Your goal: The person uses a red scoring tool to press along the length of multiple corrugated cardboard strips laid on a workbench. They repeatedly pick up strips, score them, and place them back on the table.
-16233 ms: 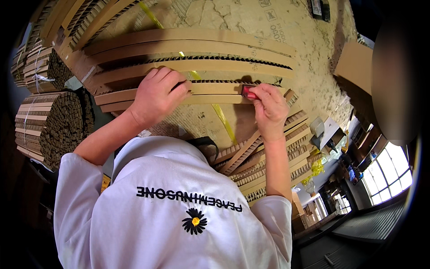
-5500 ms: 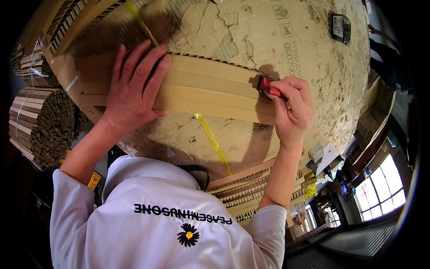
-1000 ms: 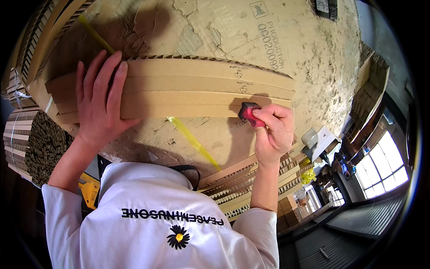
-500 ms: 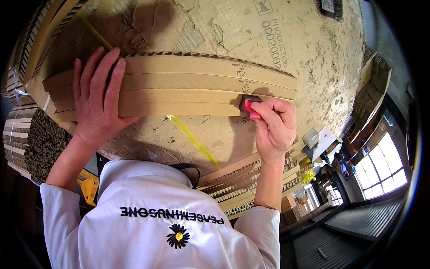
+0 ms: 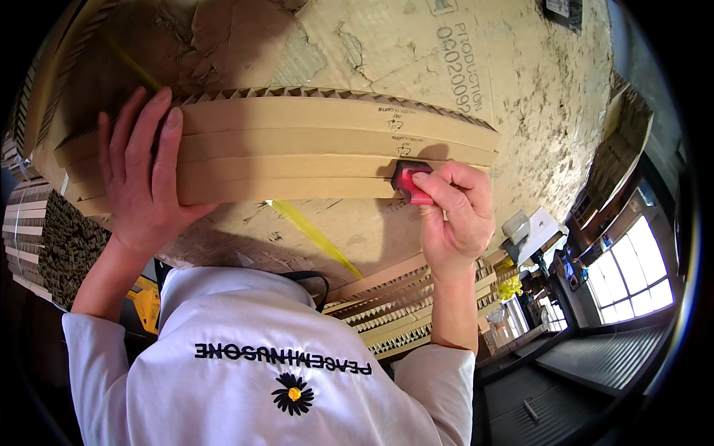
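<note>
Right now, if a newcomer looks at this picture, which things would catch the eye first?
Probably the red-and-black tool, right of centre, which the right hand holds over the cardboard strips. On the left, the left hand lies across them with fingers extended. Below, the white shirt, with its black flower, fills much of the lower part.

White shirt (image 5: 223, 409), bottom of frame: one line of black capitals (image 5: 282, 358), inverted, a stroke through it; below, a black daisy emblem (image 5: 293, 395) with yellow centre. Cardboard-covered tabletop (image 5: 528, 134), upper right of centre: dark printed word (image 5: 467, 67) and digit row (image 5: 450, 67), both sideways; partial framed pictogram (image 5: 442, 6) above. Cardboard strips (image 5: 282, 141): two small recycling-type marks (image 5: 402, 149), fine print unreadable. Dark block (image 5: 571, 24), top right: pale label (image 5: 557, 7), illegible.
</note>
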The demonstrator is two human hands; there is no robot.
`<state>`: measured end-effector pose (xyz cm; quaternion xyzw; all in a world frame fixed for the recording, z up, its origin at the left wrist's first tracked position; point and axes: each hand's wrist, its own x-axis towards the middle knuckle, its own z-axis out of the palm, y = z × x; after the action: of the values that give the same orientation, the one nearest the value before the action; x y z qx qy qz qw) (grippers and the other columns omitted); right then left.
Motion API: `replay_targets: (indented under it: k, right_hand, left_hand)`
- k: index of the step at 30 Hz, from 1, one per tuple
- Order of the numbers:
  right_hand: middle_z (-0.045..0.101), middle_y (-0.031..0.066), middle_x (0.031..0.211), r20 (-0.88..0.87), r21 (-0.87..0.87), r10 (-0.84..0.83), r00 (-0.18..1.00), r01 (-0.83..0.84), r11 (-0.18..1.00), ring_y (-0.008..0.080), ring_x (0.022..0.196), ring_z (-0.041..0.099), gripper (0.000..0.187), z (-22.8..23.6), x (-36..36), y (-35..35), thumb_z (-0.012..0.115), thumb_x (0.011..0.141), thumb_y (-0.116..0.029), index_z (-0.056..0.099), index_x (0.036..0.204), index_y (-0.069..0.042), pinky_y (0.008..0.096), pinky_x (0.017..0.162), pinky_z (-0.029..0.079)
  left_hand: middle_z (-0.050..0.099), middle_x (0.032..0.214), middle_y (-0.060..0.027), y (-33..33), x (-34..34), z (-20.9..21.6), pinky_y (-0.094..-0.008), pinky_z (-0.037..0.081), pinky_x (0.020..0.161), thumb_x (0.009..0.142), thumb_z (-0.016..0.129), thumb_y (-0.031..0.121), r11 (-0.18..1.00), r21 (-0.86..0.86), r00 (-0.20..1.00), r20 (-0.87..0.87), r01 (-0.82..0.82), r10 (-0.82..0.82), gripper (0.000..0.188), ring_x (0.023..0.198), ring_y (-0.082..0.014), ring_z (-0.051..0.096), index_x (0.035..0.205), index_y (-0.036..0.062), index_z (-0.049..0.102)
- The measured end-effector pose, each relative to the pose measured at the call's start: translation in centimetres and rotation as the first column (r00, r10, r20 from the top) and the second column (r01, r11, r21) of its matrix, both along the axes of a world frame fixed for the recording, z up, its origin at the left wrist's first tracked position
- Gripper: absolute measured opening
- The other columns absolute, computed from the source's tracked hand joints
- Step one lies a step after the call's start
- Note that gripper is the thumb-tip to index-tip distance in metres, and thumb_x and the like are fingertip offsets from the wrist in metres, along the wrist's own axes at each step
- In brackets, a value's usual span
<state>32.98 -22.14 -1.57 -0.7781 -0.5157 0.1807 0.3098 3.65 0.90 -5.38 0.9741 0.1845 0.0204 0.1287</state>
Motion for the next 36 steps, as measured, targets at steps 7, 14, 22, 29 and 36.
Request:
replay_targets:
  k: [7,14,22,29,36]
  right_hand:
    - [0.066,0.0093,0.100,0.013,-0.022,0.033,0.999,-0.033,0.999,0.0199,0.073,0.067,0.036,-0.2,0.4,-0.2,0.075,0.070,0.015,0.080,0.099,-0.006,0.0292,0.060,0.054]
    - [0.065,0.0085,0.099,-0.005,-0.032,0.049,0.999,-0.049,0.998,0.0178,0.070,0.065,0.039,-0.1,0.7,-0.1,0.073,0.067,0.014,0.080,0.099,-0.006,0.0285,0.056,0.051]
    - [0.064,0.0084,0.099,-0.006,-0.028,0.078,0.997,-0.078,0.997,0.0170,0.068,0.063,0.041,-0.1,0.9,0.0,0.072,0.066,0.014,0.079,0.100,-0.006,0.0278,0.055,0.049]
    - [0.066,0.0099,0.097,0.012,0.018,0.049,0.999,-0.049,0.999,0.0206,0.072,0.064,0.030,-0.4,0.5,0.1,0.077,0.072,0.013,0.077,0.097,-0.003,0.0292,0.058,0.052]
    - [0.065,0.0085,0.102,-0.172,0.229,-0.255,0.951,0.291,0.929,0.0197,0.086,0.066,0.025,3.0,0.5,-1.1,0.082,0.078,0.006,0.077,0.100,-0.004,0.0291,0.070,0.054]
  left_hand:
    - [0.048,0.152,-0.0258,0.1,0.3,0.0,-0.0677,0.033,0.115,0.081,0.082,0.041,0.998,0.065,1.000,0.001,0.027,-0.027,0.095,0.134,-0.0488,0.054,0.154,0.0003,0.038]
    - [0.050,0.150,-0.0239,0.0,0.6,-0.3,-0.0669,0.035,0.114,0.089,0.074,0.052,0.995,0.103,0.999,0.029,0.016,-0.019,0.086,0.132,-0.0474,0.056,0.151,0.0002,0.043]
    - [0.049,0.151,-0.0265,0.0,0.4,0.0,-0.0668,0.037,0.113,0.084,0.080,0.046,0.995,0.095,1.000,0.008,0.028,-0.029,0.092,0.132,-0.0489,0.056,0.152,-0.0016,0.039]
    - [0.050,0.152,-0.0204,-0.1,0.6,0.0,-0.0658,0.033,0.115,0.083,0.079,0.047,0.997,0.075,1.000,0.025,-0.002,0.000,0.088,0.135,-0.0450,0.054,0.150,0.0017,0.045]
    - [0.044,0.158,-0.0209,-0.2,0.3,0.0,-0.0667,0.032,0.118,0.064,0.091,0.032,1.000,0.012,0.998,0.056,-0.007,0.007,0.108,0.142,-0.0445,0.048,0.154,0.0022,0.039]
